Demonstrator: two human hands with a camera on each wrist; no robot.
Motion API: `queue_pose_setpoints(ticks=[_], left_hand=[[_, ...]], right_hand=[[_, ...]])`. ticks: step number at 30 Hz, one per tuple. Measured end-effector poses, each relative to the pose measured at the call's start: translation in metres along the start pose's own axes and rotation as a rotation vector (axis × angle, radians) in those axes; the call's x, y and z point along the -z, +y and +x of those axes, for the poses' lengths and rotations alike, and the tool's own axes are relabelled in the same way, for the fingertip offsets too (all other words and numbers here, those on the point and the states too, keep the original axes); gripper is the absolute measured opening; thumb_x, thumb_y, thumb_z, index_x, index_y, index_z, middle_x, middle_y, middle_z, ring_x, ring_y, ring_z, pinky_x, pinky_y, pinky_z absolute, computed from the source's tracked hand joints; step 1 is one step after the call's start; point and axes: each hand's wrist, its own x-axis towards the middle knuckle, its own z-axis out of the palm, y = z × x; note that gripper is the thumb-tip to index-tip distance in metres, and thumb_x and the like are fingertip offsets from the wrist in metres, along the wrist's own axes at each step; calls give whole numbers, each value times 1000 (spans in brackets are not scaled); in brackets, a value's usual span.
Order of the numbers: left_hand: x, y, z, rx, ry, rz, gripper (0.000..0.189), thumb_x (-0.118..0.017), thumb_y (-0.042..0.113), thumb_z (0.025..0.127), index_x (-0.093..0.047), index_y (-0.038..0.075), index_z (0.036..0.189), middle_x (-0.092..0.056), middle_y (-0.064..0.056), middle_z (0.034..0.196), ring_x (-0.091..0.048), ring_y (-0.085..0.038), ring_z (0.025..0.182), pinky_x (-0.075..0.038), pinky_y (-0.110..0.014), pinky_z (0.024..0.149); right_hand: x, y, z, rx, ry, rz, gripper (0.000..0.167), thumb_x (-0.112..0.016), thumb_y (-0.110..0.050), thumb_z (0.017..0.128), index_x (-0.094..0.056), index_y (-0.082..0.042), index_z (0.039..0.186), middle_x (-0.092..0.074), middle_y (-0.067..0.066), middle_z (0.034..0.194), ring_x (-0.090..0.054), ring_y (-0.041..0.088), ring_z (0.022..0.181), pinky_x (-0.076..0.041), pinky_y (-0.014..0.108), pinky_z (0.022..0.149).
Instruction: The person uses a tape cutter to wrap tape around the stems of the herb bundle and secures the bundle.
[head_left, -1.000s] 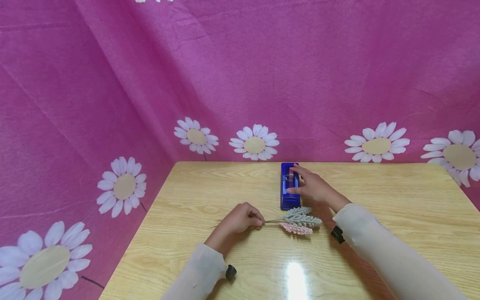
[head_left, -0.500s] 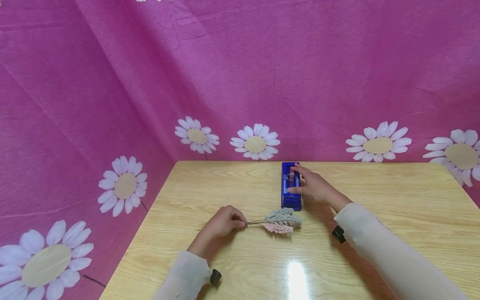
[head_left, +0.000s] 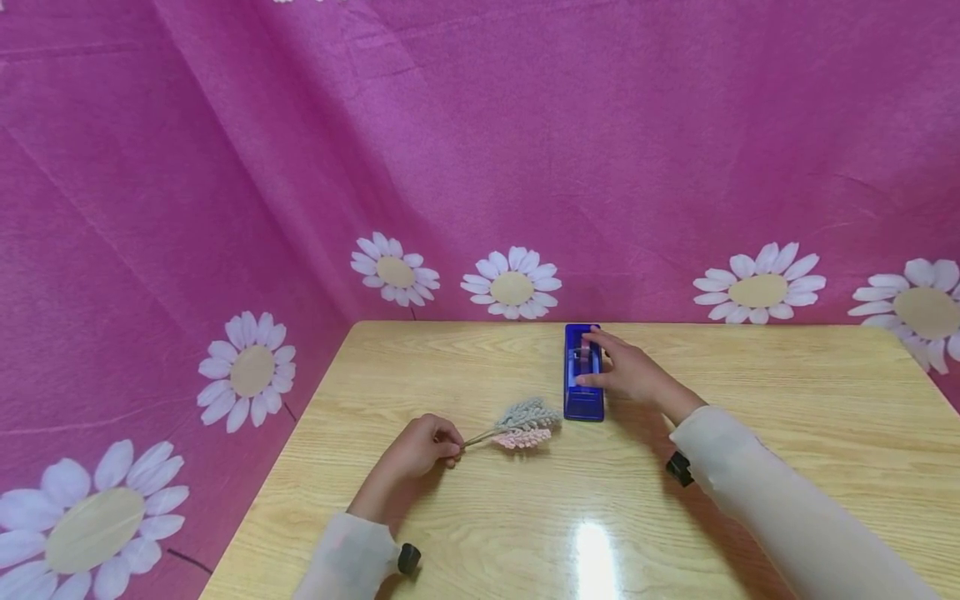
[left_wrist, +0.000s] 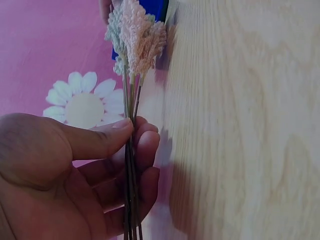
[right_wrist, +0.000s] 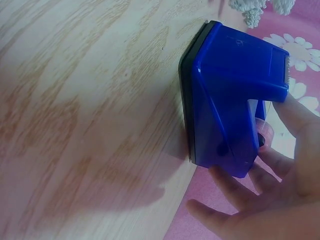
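Observation:
My left hand (head_left: 420,447) pinches the thin stems of a small bunch of artificial flowers (head_left: 525,423) between thumb and fingers, low over the table. In the left wrist view the flowers' pink and grey-green knobbly heads (left_wrist: 137,37) point away from the hand. At the table's back edge stands a blue tape dispenser (head_left: 583,405) with a toothed cutter at one end and a small tape roll (right_wrist: 265,132) inside. My right hand (head_left: 632,371) holds it from the right, thumb near the cutter end and fingers toward the roll end. Some fingertip contacts are hidden.
The wood-grain table (head_left: 750,375) meets a pink cloth (head_left: 600,150) printed with white daisies at the back and left. A bright light reflection lies on the front of the tabletop.
My left hand has drawn the flowers leftward, away from the tape dispenser, and their heads now tilt slightly up. The right hand and the dispenser have stayed in place.

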Motion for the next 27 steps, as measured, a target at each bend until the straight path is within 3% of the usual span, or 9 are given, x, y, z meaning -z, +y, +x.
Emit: queue_pose_setpoints(ticks=[6,12,22,27], left_hand=[[0,-6,-1,25,16,-103,11,-60,-7,99,-72,-7,98,-69,-10,79,-66,-15,68,-56,-31,65],[-9,-3,4,80,63,-296,16,-53,-11,101,-66,-13,111,-67,-16,85,-65,-14,68,-57,-29,62],[-19,2,12,149,125,-416,30,-50,-10,103,-55,-16,132,-66,-21,101,-69,-16,77,-61,-33,69],[-22,4,18,184,139,-569,36,-47,-10,104,-48,-16,140,-63,-21,105,-69,-17,78,-61,-31,71]], right_hand=[[2,0,-1,-4,-2,-2,89,-76,-38,94,-29,-2,160,-11,27,169,-21,54,150,-25,69,116],[2,-1,-1,-11,0,-3,89,-76,-38,94,-29,-2,161,-12,28,169,-22,55,149,-26,69,116],[1,-3,-3,-14,-1,2,89,-76,-38,94,-29,-2,161,-13,28,168,-26,55,148,-27,68,115],[1,-5,-3,-9,0,-1,89,-76,-39,94,-29,-2,160,-12,28,168,-26,55,148,-27,68,115]])
